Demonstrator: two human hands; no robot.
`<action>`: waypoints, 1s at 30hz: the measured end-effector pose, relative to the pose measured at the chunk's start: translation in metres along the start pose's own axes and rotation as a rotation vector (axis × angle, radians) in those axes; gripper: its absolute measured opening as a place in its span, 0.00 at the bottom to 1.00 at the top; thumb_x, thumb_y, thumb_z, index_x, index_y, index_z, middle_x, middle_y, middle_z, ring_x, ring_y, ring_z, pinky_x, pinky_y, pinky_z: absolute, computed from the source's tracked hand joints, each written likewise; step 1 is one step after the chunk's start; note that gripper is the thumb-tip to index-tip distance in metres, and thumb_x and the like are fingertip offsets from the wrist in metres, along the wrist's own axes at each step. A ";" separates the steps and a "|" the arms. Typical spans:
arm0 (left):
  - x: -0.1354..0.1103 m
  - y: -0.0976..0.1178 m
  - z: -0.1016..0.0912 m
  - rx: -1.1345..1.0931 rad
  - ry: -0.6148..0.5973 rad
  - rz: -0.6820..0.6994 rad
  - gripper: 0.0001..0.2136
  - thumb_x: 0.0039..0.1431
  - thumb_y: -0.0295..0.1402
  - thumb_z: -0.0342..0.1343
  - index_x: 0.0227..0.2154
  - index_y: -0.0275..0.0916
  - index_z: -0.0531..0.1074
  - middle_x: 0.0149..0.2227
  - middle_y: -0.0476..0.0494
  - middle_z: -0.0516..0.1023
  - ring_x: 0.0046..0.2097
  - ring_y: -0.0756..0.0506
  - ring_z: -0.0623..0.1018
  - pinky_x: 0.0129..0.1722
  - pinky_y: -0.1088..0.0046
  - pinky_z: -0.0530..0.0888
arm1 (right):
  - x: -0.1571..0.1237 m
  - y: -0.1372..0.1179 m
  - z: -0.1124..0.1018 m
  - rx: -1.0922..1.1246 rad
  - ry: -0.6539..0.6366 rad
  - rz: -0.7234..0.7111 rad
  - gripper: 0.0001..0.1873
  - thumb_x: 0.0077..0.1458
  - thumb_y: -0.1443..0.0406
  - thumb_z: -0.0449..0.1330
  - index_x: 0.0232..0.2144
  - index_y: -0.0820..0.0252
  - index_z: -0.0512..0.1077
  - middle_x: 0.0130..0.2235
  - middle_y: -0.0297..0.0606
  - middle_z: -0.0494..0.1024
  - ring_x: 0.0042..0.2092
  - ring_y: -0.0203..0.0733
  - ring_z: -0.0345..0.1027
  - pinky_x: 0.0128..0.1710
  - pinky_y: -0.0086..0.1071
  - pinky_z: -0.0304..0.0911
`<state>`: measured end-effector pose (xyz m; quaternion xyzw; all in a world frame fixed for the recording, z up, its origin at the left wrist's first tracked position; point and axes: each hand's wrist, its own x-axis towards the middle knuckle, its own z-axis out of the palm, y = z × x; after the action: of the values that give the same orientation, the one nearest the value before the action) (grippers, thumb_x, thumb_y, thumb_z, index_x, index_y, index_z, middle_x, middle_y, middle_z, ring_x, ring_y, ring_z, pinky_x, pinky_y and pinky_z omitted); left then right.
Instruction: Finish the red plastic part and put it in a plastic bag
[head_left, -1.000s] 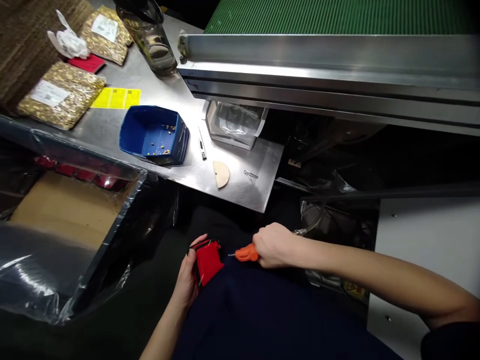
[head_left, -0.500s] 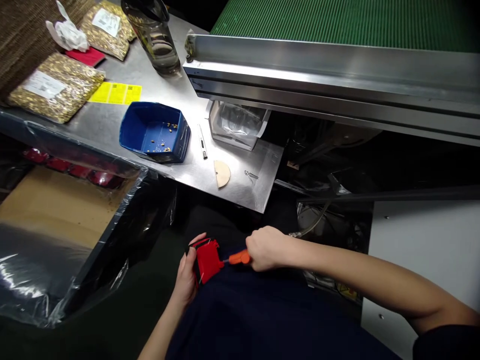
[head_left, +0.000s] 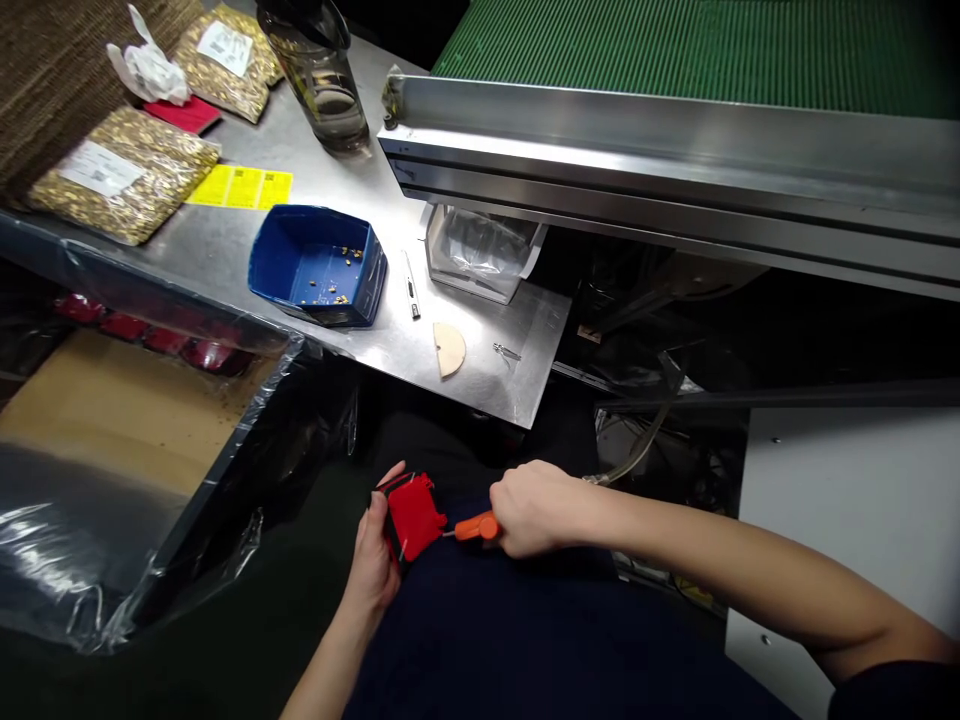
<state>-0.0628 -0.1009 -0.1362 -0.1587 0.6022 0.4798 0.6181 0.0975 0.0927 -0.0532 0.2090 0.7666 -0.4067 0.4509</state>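
My left hand [head_left: 377, 545] is wrapped around a red plastic part [head_left: 415, 518] with dark edges, holding it low in front of my dark shirt. Thin light-coloured pins or strips show at its edges; I cannot make out what they are. My right hand [head_left: 536, 508] grips an orange air blow gun [head_left: 478, 526], from which a clear hose [head_left: 637, 455] runs off behind the wrist. The gun's thin metal nozzle points left, its tip right at the notched edge of the red part. Whether the tip touches the part is too small to tell.
On the metal table [head_left: 517, 395] are a blue bin [head_left: 289, 290] with small brass pieces, a knife [head_left: 411, 285], a wooden half-disc [head_left: 450, 350], tweezers [head_left: 508, 352] and a grey bin [head_left: 480, 285]. A green conveyor [head_left: 675, 50] overhangs it. A film-lined box [head_left: 135, 410] stands left.
The red part has tilted slightly in my left hand and moved a little left. The nozzle has shifted slightly down along its edge. The whole view has moved a little.
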 end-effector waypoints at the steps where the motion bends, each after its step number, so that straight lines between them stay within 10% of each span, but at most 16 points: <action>1: 0.000 0.001 -0.001 0.005 -0.011 -0.009 0.34 0.62 0.55 0.58 0.67 0.44 0.63 0.56 0.35 0.75 0.50 0.42 0.79 0.49 0.64 0.80 | -0.001 0.003 -0.002 -0.001 -0.004 0.010 0.21 0.57 0.49 0.60 0.35 0.63 0.76 0.35 0.45 0.79 0.36 0.55 0.76 0.30 0.40 0.67; 11: -0.002 0.004 -0.006 -0.221 0.002 -0.082 0.33 0.67 0.55 0.50 0.68 0.41 0.62 0.64 0.33 0.69 0.56 0.39 0.78 0.53 0.64 0.78 | -0.018 0.005 -0.015 -0.052 -0.112 -0.035 0.25 0.56 0.44 0.61 0.30 0.60 0.74 0.31 0.39 0.76 0.34 0.50 0.74 0.25 0.36 0.60; 17: -0.007 0.010 -0.015 0.508 -0.461 0.239 0.42 0.56 0.51 0.66 0.71 0.53 0.55 0.69 0.41 0.62 0.66 0.38 0.68 0.63 0.65 0.71 | -0.027 0.022 -0.031 -0.024 -0.043 -0.013 0.25 0.54 0.44 0.60 0.26 0.60 0.72 0.27 0.37 0.73 0.28 0.45 0.68 0.24 0.36 0.57; 23: -0.020 0.049 0.009 1.194 -0.620 0.341 0.60 0.50 0.47 0.72 0.73 0.64 0.30 0.68 0.51 0.63 0.67 0.45 0.68 0.70 0.66 0.62 | -0.026 0.035 -0.055 -0.068 -0.109 -0.020 0.24 0.52 0.44 0.63 0.24 0.59 0.71 0.24 0.36 0.72 0.25 0.43 0.66 0.22 0.35 0.57; 27: -0.022 0.048 0.010 1.128 -0.621 0.308 0.58 0.50 0.44 0.73 0.73 0.64 0.35 0.68 0.49 0.63 0.68 0.43 0.66 0.71 0.65 0.61 | -0.021 0.041 -0.056 -0.061 -0.109 -0.013 0.25 0.52 0.43 0.64 0.25 0.59 0.73 0.25 0.37 0.73 0.25 0.44 0.66 0.23 0.35 0.58; 30: -0.018 0.040 0.007 0.654 -0.464 0.214 0.50 0.53 0.46 0.70 0.73 0.58 0.46 0.66 0.38 0.65 0.63 0.34 0.72 0.64 0.53 0.71 | -0.019 0.051 -0.051 -0.025 -0.057 0.002 0.25 0.52 0.43 0.62 0.25 0.59 0.71 0.26 0.37 0.73 0.25 0.44 0.65 0.23 0.36 0.58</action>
<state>-0.0867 -0.0828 -0.1033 0.2220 0.5805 0.3480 0.7018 0.1150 0.1644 -0.0458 0.1924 0.7583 -0.4023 0.4755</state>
